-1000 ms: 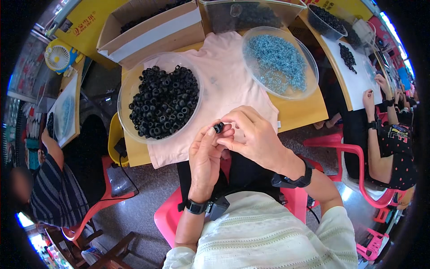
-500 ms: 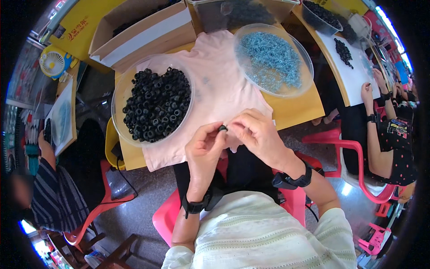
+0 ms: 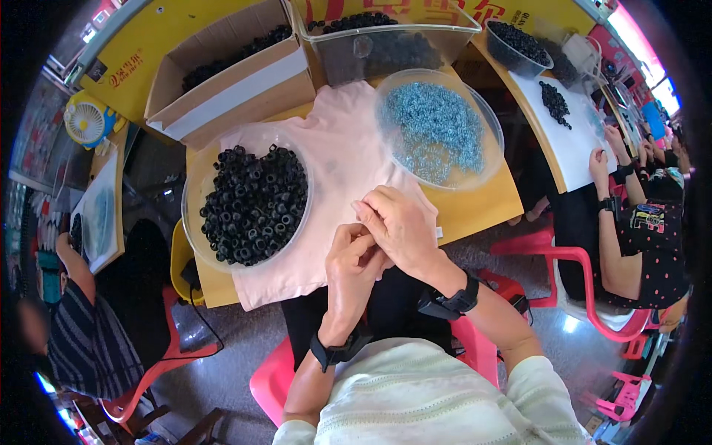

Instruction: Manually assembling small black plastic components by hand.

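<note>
Both my hands are together above the near edge of a pale pink cloth (image 3: 343, 167), with closed fingers. My left hand (image 3: 351, 268) is lower, its fingers curled in; what they hold is hidden. My right hand (image 3: 404, 233) overlaps it, thumb and fingers pinched, and I cannot make out anything between them. To the left, a clear round tub (image 3: 190, 241) holds many small black ring-shaped parts (image 3: 256, 204). To the right, another clear round tub (image 3: 495, 152) holds small translucent blue pieces (image 3: 434, 122), too small to name exactly.
Behind the tubs stand a cardboard box (image 3: 230, 93) and a clear plastic bin (image 3: 386, 55), both with black parts. A co-worker (image 3: 641, 245) sits at a table on the right. Another person (image 3: 96, 326) sits at the left, near a small yellow fan (image 3: 87, 122).
My right hand has shifted over my left, and the small black ring-shaped part seen in my left fingertips is now hidden. The view has tilted, so the table appears lower.
</note>
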`<state>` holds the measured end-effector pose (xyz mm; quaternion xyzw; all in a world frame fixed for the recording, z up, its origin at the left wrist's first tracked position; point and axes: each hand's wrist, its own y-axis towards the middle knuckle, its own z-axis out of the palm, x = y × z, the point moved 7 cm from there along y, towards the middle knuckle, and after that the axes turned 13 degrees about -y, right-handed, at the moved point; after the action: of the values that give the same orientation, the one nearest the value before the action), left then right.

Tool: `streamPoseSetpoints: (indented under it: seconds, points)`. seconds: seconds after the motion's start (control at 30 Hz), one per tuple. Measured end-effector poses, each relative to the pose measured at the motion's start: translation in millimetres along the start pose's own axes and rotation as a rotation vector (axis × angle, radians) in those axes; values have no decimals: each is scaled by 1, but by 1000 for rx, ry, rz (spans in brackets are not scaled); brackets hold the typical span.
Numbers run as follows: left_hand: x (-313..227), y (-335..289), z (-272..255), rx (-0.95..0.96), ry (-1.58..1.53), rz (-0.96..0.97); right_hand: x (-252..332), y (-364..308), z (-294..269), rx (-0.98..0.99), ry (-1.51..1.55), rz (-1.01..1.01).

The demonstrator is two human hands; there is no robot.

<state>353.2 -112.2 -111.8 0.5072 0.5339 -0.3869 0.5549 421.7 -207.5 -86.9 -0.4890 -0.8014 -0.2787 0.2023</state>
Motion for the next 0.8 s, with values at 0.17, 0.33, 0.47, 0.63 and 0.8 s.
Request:
streamPoseSetpoints:
  seconds: [0.17, 0.33, 0.47, 0.63, 0.8]
  points:
    - [4, 1, 0, -13, -38, -76, 6, 8, 1, 13, -76, 6]
    - [-1, 2, 2, -15, 11, -29, 5, 9, 0, -21, -224, -54]
    - [2, 1, 2, -29, 27, 19, 4, 9, -1, -35, -270, -37]
    - [5, -1, 4, 9, 49, 20, -2, 7, 3, -32, -308, -23]
    - [6, -2, 4, 13, 105, 73, -3, 6, 7, -31, -292, -19]
